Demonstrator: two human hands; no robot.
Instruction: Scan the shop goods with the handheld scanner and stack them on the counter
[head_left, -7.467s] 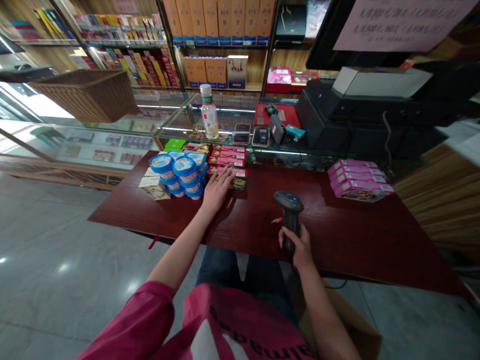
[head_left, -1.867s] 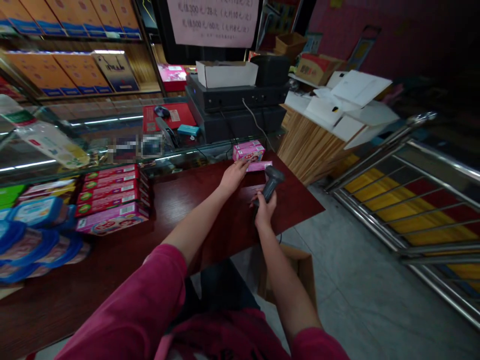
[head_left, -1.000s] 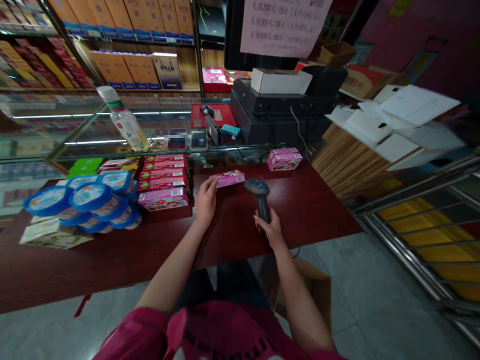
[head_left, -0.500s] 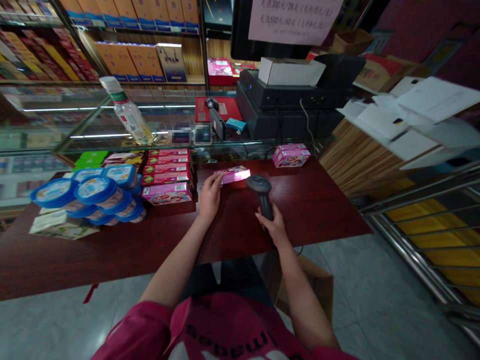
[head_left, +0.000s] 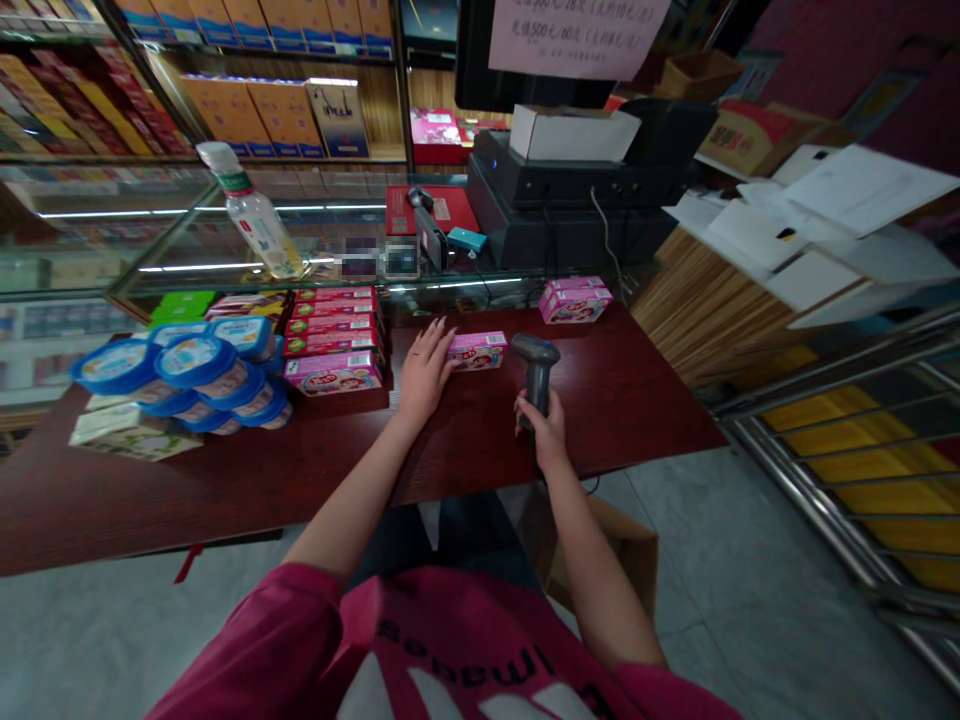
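Observation:
My right hand is wrapped round the handle of a dark grey barcode scanner, held upright above the table with its head angled left and up. My left hand has its fingers stretched out at the left end of a small pink box, which lies on the dark red-brown table. The fingers cover that end of the box; whether they press on it I cannot tell. Left of this hand stands a row of red and pink boxes. Two more pink boxes sit together farther back on the right.
Blue-lidded tubs are stacked at the left, by green packs. Behind the table is a glass display case bearing a clear bottle. A black cash drawer stands behind, and a metal railing at the right.
My left hand has opened from its grip on the pink box, which now rests with its printed side toward me. The scanner has shifted slightly right and its head no longer points at the box.

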